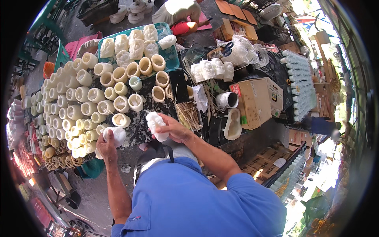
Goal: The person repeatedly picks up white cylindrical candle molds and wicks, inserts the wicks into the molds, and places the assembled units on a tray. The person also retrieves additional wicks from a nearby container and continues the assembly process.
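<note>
My right hand (173, 129) grips a white sculpted figure piece (155, 125), knobbly and wax-like, in front of my body. A little to the left, my left hand (107, 147) is closed round a soft-looking white wad (118, 136); whether it is cloth or something else, I cannot make out. The two held things are apart. Beyond my left hand stand many cream-coloured hollow cups (96, 95), crowded on the dark table (139, 114). A teal tray (172, 59) farther off carries several cream sculpted pieces (136, 49).
White sculpted pieces (212, 70) stand right of the tray. A black phone-like slab (179, 87) lies near thin sticks (188, 114). A cardboard box (252, 100) and a cream hollow mold (232, 125) are at right. Beyond the table, another person (178, 14) crouches.
</note>
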The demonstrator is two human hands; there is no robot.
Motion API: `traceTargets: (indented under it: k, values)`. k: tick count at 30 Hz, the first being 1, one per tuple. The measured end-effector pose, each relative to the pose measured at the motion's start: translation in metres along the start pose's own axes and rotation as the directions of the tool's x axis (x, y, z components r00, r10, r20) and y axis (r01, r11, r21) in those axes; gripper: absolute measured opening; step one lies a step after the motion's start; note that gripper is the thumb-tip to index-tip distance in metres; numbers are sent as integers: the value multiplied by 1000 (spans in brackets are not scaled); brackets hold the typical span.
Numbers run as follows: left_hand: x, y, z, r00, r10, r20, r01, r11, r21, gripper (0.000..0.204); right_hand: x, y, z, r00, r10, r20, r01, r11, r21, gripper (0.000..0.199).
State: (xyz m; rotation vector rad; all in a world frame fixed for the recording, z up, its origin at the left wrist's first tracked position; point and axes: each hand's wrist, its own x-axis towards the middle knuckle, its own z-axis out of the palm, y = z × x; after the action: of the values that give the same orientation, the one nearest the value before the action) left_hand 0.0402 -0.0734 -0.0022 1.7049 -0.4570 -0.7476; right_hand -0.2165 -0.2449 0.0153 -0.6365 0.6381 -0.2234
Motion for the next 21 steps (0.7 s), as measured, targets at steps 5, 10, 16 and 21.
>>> traceTargets:
  k: [5,10,16,21]
  values:
    - [-9,-11,-6,997,-47,68,38,992,124,39,-19,-32,-51,842,-452,-294,450,889,-80,78]
    - [-17,-28,-8,984,-133,122,113,981,156,31,-72,-129,-159,457,-835,-307,-152,266,-952,74]
    - [-17,-53,-5,972,-180,154,178,984,30,28,-60,-135,-227,739,-654,163,-207,-449,-869,62]
    - [-19,-63,-11,964,-208,166,222,973,-69,29,-48,-120,-235,783,-616,86,-396,-601,-695,35]
